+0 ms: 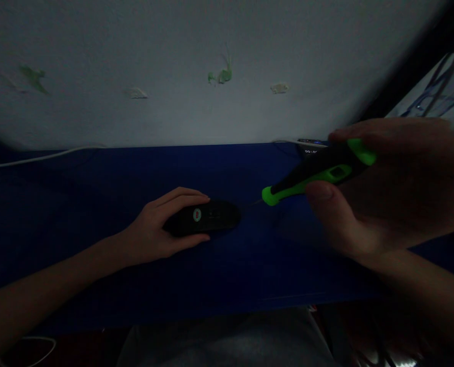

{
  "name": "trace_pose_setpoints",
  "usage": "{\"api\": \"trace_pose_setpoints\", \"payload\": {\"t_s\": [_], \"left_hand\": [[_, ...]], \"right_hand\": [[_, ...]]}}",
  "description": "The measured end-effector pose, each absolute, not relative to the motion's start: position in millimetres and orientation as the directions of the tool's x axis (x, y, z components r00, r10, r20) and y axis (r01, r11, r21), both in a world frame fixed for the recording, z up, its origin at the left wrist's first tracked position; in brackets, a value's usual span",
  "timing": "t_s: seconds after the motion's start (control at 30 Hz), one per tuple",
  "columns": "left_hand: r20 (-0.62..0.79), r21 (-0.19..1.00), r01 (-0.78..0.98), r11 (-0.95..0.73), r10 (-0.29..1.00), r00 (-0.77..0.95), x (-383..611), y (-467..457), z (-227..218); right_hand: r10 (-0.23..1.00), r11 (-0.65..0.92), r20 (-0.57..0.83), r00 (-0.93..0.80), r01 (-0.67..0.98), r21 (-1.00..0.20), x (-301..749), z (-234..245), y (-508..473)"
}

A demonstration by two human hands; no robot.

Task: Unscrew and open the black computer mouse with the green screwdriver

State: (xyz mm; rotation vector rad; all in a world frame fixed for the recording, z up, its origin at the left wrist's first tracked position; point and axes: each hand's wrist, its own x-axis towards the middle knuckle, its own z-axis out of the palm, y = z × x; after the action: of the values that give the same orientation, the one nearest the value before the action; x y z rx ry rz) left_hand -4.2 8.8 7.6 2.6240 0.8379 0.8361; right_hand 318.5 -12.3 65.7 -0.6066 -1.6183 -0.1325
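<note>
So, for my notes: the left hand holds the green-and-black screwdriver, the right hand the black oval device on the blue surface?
The hands are swapped: the head view shows the right hand holding the green-and-black screwdriver and the left hand the black oval device on the blue surface.

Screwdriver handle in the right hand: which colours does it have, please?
The screwdriver handle is black with bright green parts; the head view shows this best.
</note>
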Motion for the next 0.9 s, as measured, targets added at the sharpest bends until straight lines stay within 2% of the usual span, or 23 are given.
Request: {"api": "trace_pose_setpoints", "payload": {"t_s": [0.1,0.2,0.3,0.37,0.5,0.6,0.67,0.77,0.83,0.9], "left_hand": [[0.439,0.414,0.442,-0.796,0.6,0.669,-4,10,7],[0.437,0.42,0.445,-0.791,0.606,0.665,-3,10,6],[0.437,0.423,0.45,-0.787,0.612,0.659,-2,10,5],[0.429,0.429,0.455,-0.78,0.619,0.658,-3,10,5],[0.416,0.443,0.455,-0.772,0.627,0.659,-3,9,4],[0.408,0.455,0.46,-0.762,0.638,0.653,-3,9,5],[0.411,0.462,0.454,-0.762,0.637,0.652,-3,9,5],[0.419,0.476,0.433,-0.765,0.631,0.653,-3,8,4],[0.413,0.491,0.428,-0.759,0.636,0.652,-3,8,2],[0.409,0.5,0.432,-0.751,0.644,0.646,-3,8,0]], "right_hand": [[0.126,0.912,0.987,-0.099,0.403,-0.076,316,62,-10],[0.121,0.936,0.984,-0.133,0.346,-0.069,315,60,-7],[0.107,0.9,0.987,-0.12,0.434,-0.044,318,61,-6],[0.105,0.891,0.993,-0.059,0.449,-0.067,318,61,-5],[0.109,0.95,0.993,-0.039,0.299,-0.092,317,59,-1],[0.081,0.92,0.996,-0.045,0.387,-0.058,317,58,-1],[0.124,0.891,0.992,-0.001,0.441,-0.111,317,56,-4],[0.239,0.909,0.97,0.042,0.342,-0.238,315,52,-9],[0.258,0.921,0.966,0.026,0.295,-0.254,314,50,-10],[0.225,0.921,0.974,0.01,0.326,-0.216,314,50,-9]]}}
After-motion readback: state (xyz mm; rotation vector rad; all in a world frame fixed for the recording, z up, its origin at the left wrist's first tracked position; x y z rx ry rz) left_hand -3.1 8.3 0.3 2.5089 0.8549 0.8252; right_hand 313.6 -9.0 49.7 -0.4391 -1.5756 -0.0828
